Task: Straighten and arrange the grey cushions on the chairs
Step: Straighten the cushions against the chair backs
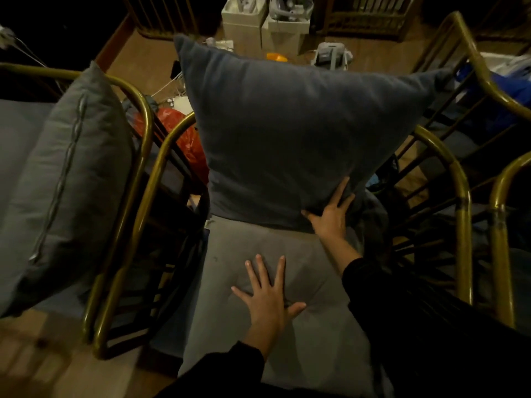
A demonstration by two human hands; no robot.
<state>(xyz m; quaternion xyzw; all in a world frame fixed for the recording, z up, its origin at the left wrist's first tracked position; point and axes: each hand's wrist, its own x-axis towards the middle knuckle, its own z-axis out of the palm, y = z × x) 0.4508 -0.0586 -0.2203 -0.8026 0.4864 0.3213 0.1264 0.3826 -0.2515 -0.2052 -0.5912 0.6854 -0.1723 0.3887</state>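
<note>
A large dark grey back cushion stands upright against the back of the middle chair. My right hand grips its lower right corner, thumb and fingers pinching the fabric. Below it lies the lighter grey seat cushion. My left hand rests flat on that seat cushion, fingers spread, holding nothing. On the chair to the left, another grey cushion with a zip seam leans upright against the brass armrest.
Brass tube chair frames curve on both sides, with a third chair frame at the right. Behind the chairs lie a red bag, white boxes, cables and a blue item on the brown floor.
</note>
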